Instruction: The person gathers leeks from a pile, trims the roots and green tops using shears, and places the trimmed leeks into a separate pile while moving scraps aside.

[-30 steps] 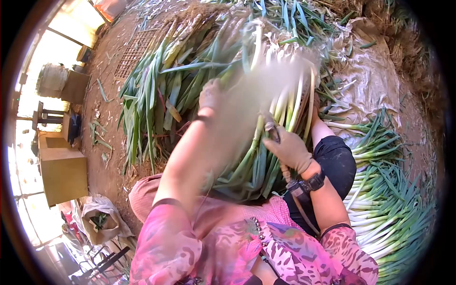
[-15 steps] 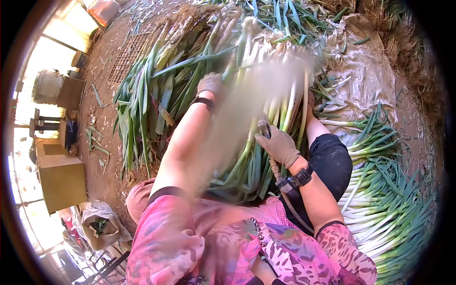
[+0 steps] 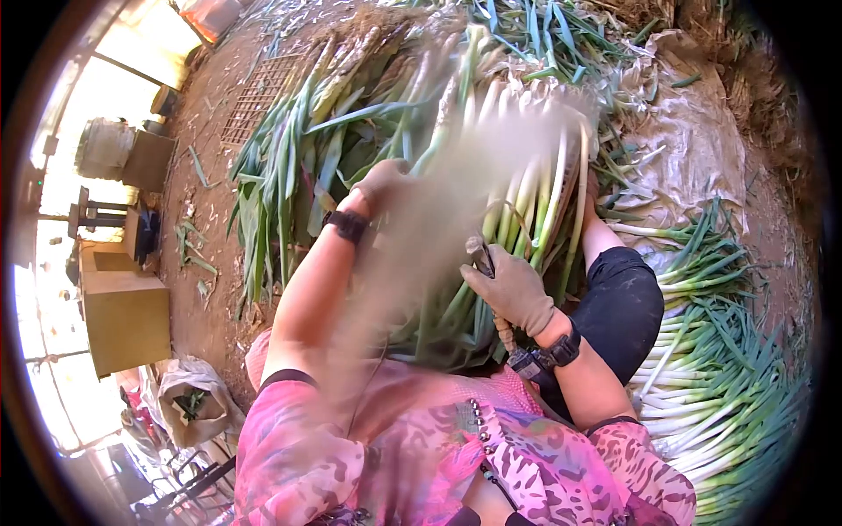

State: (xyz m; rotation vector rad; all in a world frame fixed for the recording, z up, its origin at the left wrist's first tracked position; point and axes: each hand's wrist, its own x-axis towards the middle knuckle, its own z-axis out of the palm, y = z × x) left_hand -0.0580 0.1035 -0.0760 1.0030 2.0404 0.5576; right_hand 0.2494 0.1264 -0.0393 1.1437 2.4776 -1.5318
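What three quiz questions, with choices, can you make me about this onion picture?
1. Where is the neat pile of onions? A on the person's right; B on a box; C in a bag.
2. What colour are the sleeves? A blue; B pink; C white.
3. What is the right hand doing? A lying open; B pointing up; C gripping a tool.
Answers: A, the pile lies beside the right leg; B, the patterned cloth is pink; C, the gloved fingers wrap round the tool.
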